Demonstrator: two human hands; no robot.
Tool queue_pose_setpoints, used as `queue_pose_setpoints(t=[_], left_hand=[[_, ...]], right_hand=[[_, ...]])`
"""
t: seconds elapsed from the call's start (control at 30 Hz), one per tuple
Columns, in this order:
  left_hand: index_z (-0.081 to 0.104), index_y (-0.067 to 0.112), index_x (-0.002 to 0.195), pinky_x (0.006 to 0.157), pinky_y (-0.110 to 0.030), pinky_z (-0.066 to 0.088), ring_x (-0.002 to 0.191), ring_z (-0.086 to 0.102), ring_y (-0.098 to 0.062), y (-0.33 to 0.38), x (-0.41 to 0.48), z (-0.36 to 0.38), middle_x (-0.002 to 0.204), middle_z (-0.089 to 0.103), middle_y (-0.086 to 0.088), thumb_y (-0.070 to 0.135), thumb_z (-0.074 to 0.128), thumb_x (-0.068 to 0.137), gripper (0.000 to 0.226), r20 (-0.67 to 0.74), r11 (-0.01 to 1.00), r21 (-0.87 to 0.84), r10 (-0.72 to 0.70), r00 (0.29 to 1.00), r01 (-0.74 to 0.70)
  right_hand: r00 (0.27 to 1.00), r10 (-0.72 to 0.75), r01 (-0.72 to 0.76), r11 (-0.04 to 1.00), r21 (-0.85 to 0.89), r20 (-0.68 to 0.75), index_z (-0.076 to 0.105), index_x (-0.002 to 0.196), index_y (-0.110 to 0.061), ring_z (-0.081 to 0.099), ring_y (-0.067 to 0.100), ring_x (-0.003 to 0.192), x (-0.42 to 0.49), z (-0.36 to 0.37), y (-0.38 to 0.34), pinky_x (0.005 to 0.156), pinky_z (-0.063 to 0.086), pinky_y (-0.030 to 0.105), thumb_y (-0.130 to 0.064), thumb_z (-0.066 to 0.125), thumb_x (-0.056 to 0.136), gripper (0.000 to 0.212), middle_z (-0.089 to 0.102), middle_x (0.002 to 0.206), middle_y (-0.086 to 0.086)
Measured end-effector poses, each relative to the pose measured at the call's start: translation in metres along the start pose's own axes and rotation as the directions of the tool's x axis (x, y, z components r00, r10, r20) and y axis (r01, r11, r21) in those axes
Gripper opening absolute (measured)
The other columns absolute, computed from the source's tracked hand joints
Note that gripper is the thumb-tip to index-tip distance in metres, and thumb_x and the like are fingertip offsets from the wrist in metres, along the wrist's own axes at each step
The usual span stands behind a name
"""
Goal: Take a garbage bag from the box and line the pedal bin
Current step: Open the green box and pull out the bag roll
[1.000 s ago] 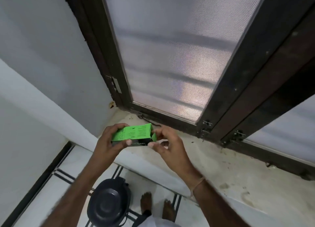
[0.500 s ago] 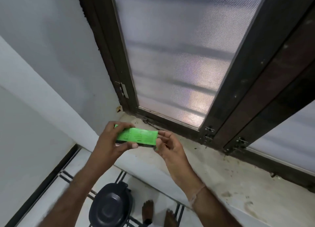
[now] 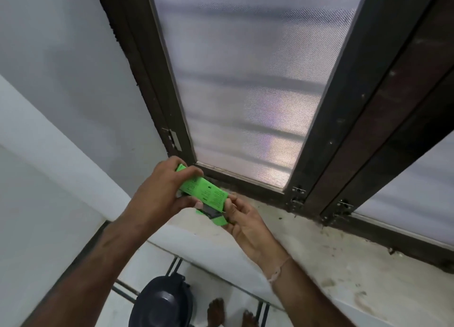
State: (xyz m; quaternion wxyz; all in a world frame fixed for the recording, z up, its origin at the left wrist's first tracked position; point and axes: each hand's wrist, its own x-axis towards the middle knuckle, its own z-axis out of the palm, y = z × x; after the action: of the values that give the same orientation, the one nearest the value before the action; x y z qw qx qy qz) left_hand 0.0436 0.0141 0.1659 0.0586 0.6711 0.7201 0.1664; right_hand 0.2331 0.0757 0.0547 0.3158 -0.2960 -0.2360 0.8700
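A bright green garbage bag box (image 3: 205, 194) is held in front of the window, tilted down to the right. My left hand (image 3: 163, 191) grips its upper left part. My right hand (image 3: 242, 217) pinches the box's lower right end, where a green flap (image 3: 219, 220) hangs open and a dark inside shows. The black pedal bin (image 3: 163, 302) stands on the floor below, its lid shut. No bag is visible outside the box.
A stained stone window sill (image 3: 319, 250) runs under the dark-framed frosted window (image 3: 245, 80). White walls stand to the left. My bare feet (image 3: 229, 314) rest on the tiled floor right of the bin.
The box has tilted so its right end points down, and that end's flap now hangs open under my right fingers. Both hands shifted slightly right and up in view.
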Motion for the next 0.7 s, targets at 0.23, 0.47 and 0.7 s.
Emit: queue_pose_setpoints(t=[0.23,0.47,0.7], left_hand=[[0.073,0.032,0.119,0.079,-0.039,0.053,0.099,0.059,-0.021,-0.017,0.011,0.007,0.107,0.058,0.002,0.065,0.077,0.063,0.065,0.013,0.981,-0.181,0.066,0.998,-0.063],[0.073,0.035,0.117,0.081,-0.031,0.051,0.1,0.059,-0.014,-0.03,0.018,0.001,0.107,0.059,0.005,0.068,0.071,0.062,0.064,0.014,0.967,-0.253,0.04,0.999,-0.035],[0.072,0.031,0.114,0.094,-0.023,0.053,0.121,0.061,-0.01,-0.071,0.0,0.02,0.123,0.07,0.005,0.03,0.089,0.07,0.047,0.116,0.629,-0.761,-0.111,0.987,0.16]], right_hand=[[1.0,-0.016,0.018,0.996,0.084,-0.021,0.053,0.142,0.004,0.066,0.038,0.115,0.005,-0.002,-0.001,0.093,0.058,0.038,-0.032,0.063,0.093,0.062,0.058,0.142,0.031],[1.0,-0.016,0.019,0.99,0.141,-0.021,0.056,0.13,0.0,0.07,0.034,0.108,0.016,0.01,0.003,0.089,0.062,0.035,-0.019,0.066,0.089,0.046,0.067,0.129,0.025],[0.982,-0.19,0.19,0.968,-0.161,0.017,0.07,0.107,-0.002,0.073,0.016,0.087,0.015,0.019,-0.001,0.074,0.062,0.031,0.0,0.064,0.094,0.015,0.076,0.102,0.01]])
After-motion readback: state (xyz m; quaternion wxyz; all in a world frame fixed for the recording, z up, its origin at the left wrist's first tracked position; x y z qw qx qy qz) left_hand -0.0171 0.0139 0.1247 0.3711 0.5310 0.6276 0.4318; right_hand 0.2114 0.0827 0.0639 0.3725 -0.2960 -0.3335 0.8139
